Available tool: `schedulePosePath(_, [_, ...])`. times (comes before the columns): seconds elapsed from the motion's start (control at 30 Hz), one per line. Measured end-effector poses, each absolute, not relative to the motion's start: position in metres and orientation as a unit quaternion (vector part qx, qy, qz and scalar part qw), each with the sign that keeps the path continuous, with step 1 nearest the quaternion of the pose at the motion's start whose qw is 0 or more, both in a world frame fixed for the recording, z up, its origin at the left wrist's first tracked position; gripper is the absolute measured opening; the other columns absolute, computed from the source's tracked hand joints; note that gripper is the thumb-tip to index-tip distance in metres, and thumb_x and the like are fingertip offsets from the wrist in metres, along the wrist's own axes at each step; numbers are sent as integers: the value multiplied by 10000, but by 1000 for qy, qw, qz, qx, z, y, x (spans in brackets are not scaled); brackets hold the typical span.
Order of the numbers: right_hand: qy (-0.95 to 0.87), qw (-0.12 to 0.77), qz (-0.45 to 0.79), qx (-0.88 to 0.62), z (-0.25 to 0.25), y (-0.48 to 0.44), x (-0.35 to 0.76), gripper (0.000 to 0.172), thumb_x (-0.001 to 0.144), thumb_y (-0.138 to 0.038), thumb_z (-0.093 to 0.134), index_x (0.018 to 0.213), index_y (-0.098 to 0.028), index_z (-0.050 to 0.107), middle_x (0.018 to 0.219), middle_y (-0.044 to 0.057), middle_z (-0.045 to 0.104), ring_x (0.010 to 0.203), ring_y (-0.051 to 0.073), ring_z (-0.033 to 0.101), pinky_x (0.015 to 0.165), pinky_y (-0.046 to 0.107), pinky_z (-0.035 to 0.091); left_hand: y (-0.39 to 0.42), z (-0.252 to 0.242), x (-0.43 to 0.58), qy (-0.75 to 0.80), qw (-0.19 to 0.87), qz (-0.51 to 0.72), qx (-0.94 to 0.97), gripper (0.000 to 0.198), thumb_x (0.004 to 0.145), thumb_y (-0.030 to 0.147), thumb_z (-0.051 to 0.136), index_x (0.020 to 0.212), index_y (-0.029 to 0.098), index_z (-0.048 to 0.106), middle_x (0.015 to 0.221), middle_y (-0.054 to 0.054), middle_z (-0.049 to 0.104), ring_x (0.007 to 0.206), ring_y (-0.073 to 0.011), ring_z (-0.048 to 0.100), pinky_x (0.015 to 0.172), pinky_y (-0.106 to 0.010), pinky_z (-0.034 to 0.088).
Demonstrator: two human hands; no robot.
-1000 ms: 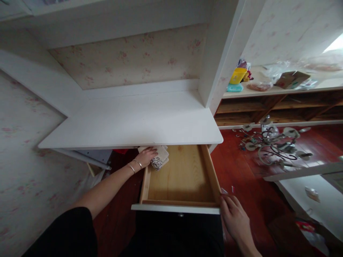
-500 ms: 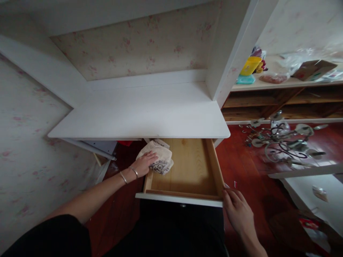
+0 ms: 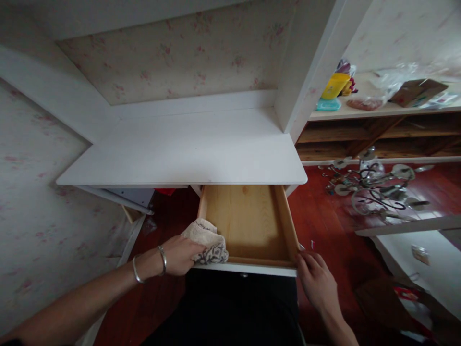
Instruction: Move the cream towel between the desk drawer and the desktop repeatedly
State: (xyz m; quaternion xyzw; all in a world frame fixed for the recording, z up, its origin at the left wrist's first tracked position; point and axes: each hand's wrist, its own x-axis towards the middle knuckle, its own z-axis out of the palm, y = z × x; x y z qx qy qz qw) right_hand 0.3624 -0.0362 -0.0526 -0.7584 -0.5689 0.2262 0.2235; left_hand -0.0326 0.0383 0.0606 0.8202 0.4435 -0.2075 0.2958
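Note:
A wooden drawer (image 3: 248, 218) with a white front is pulled out from under the white desk (image 3: 187, 149). My left hand (image 3: 182, 254) is closed on a beige cloth (image 3: 206, 240) with a dark pattern, pressed over the drawer's left side near its front corner. Part of the cloth hangs into the drawer. At the front right corner, my right hand (image 3: 317, 276) grips the drawer's edge, its fingers bent around it. The thumb and fingertips are partly hidden there.
A chandelier (image 3: 382, 185) lies on the red wooden floor (image 3: 306, 206) at the right. Beyond it, a low shelf unit (image 3: 378, 137) carries a yellow container (image 3: 335, 86), plastic bags and a cardboard box (image 3: 418, 92). Flowered wallpaper (image 3: 46, 230) covers the left wall.
My left hand has drawn the cloth along the drawer's left side toward me, from near the desk edge to the front corner. My right hand stays on the drawer's right corner.

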Motion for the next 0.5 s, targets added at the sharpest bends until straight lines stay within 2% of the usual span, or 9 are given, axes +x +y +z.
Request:
schedulePosePath(0.1, [-558,231,230,-763,-51,-36,361,429,901,-505,354,911,-222,676,1043,71,632,962,235,611,806,342,471,48,66,-16,404,277,-244,837,233,808,289,543,1006,271,664,976,-44,716,921,-265,676,772,-357,523])
schedulePosePath(0.27, [-547,239,241,-765,-48,-37,358,463,921,-528,329,924,-229,682,1038,74,635,961,237,607,827,354,468,52,58,30,338,255,-201,883,252,868,409,482,966,265,663,886,-42,716,822,-228,683,741,-318,496])
schedulePosePath(0.5, [-554,253,258,-750,-47,-38,359,475,932,-502,296,984,-225,678,1018,81,646,992,239,601,870,355,464,47,42,141,283,250,-98,921,265,882,438,467,950,251,642,969,-51,713,922,-242,670,736,-347,500])
